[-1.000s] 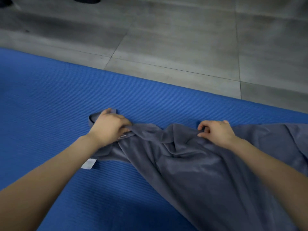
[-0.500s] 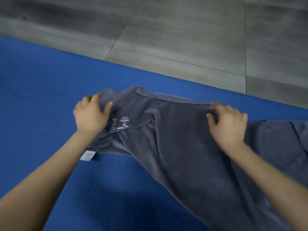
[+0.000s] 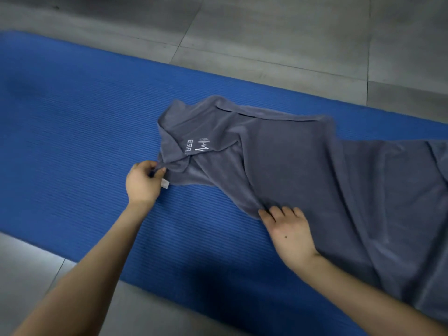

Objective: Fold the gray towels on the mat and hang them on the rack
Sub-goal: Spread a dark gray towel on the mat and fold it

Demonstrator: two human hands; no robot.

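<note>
Holds both bare forearms stretched forward toward the gray towel (image 3: pixel 303 166). Pinches its left corner between thumb and fingertips of the left hand (image 3: pixel 144 184), wrist straight. Rests the right hand (image 3: pixel 291 230) knuckles-up at its near edge, fingertips curled into the cloth, seemingly gripping a fold.

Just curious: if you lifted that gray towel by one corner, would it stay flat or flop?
Probably flop: the gray towel lies in soft wrinkles where the left hand pinches its corner. Likely light too: the right hand bunches it.
</note>
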